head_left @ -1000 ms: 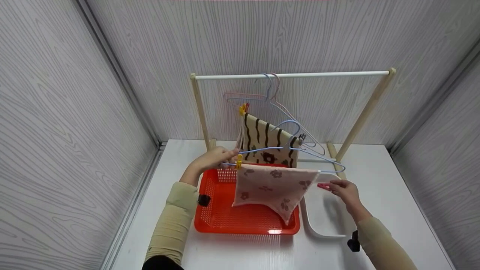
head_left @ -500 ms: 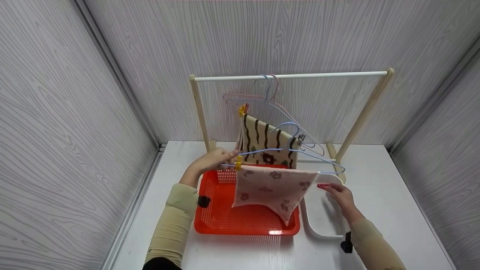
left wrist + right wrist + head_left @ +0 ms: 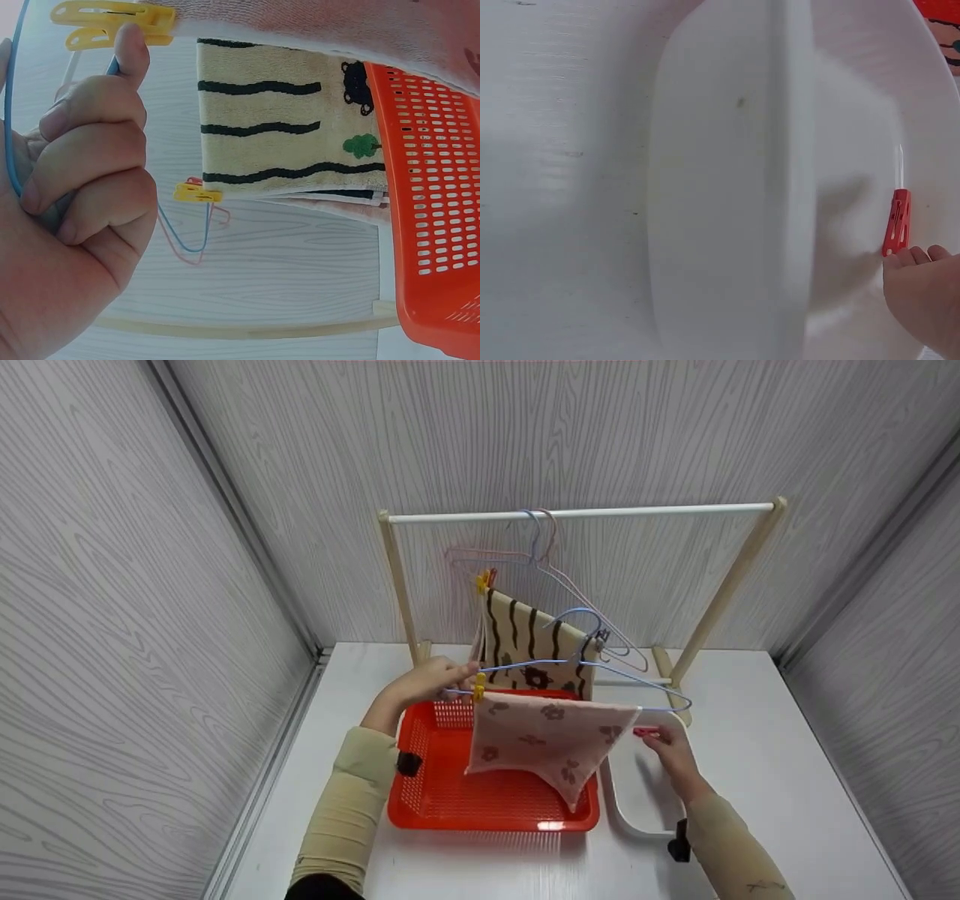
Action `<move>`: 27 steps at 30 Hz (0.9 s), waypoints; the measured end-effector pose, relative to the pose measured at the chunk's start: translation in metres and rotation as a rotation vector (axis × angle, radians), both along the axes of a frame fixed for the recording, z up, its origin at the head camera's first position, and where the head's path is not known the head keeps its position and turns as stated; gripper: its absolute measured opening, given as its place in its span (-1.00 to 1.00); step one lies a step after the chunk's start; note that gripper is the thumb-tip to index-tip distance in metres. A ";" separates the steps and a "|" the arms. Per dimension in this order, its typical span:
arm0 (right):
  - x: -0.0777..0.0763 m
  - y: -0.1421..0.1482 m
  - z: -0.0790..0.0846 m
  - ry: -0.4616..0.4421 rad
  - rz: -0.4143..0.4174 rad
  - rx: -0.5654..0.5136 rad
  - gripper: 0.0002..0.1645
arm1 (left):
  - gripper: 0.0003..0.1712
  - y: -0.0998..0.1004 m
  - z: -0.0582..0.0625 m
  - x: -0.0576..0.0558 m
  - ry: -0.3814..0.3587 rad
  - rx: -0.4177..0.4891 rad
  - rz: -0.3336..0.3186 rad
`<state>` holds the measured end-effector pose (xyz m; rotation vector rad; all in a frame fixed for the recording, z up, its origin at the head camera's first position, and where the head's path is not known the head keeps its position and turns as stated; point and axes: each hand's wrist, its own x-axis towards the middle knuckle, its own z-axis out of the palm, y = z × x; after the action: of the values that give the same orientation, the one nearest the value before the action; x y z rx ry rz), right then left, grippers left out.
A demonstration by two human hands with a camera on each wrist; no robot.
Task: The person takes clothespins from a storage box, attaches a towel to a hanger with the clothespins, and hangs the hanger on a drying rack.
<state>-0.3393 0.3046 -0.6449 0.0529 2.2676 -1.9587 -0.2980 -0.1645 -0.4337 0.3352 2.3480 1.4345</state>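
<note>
My left hand (image 3: 435,681) grips the left end of a blue wire hanger (image 3: 525,664). A pink towel with flower prints (image 3: 540,735) hangs from its lower bar, clipped at the left corner by a yellow clothespin (image 3: 480,688). In the left wrist view that yellow clothespin (image 3: 112,24) sits just above my curled fingers (image 3: 97,142). Over the white tray (image 3: 613,795), my right hand (image 3: 671,750) pinches a red clothespin (image 3: 645,731), just right of the towel's right edge and apart from it. The right wrist view shows the red clothespin (image 3: 898,223) at the fingertips.
A rack with a white rail (image 3: 637,511) stands behind, bearing blue and pink hangers. A striped beige towel (image 3: 517,622) hangs there, clipped by a yellow clothespin (image 3: 482,583) and a dark clip (image 3: 602,639). Below the pink towel lies a red basket (image 3: 405,814), left of the white tray.
My right hand has shifted slightly left and its forearm has swung left, with the red clothespin still pinched. The left hand and hanger have barely moved.
</note>
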 end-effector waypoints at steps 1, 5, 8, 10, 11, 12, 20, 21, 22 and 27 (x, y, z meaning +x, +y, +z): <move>-0.001 0.000 0.000 0.001 -0.001 0.000 -0.74 | 0.20 0.000 0.000 0.000 -0.002 0.001 0.000; -0.004 0.000 0.000 -0.056 -0.041 0.084 -0.52 | 0.33 0.000 0.001 -0.001 -0.004 0.006 -0.004; -0.004 0.000 0.001 -0.100 -0.072 0.096 -0.58 | 0.44 -0.001 0.001 -0.001 -0.002 0.004 -0.003; -0.003 0.001 0.002 -0.099 -0.073 0.051 -0.75 | 0.43 -0.001 0.002 0.000 -0.001 0.002 0.001; -0.002 0.001 0.002 -0.092 -0.074 0.028 -0.83 | 0.38 -0.001 0.002 0.000 0.000 0.000 0.001; -0.001 0.001 0.002 -0.082 -0.070 0.009 -0.85 | 0.33 -0.001 0.002 0.001 0.002 -0.001 0.001; 0.000 0.000 0.005 -0.083 -0.030 0.108 -0.78 | 0.29 -0.002 0.002 0.000 0.024 -0.013 0.001; 0.000 -0.001 0.004 -0.091 -0.025 0.135 -0.72 | 0.29 -0.003 0.002 0.000 0.022 -0.011 0.002; 0.000 -0.001 0.004 -0.098 -0.024 0.158 -0.66 | 0.28 -0.003 0.002 0.000 0.020 -0.008 0.000; 0.000 -0.001 0.000 -0.073 -0.012 0.261 -0.47 | 0.19 -0.003 0.001 0.000 0.005 0.022 -0.006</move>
<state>-0.3396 0.3034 -0.6452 0.1639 2.4629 -1.6254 -0.2983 -0.1678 -0.4332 0.3520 2.3354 1.4589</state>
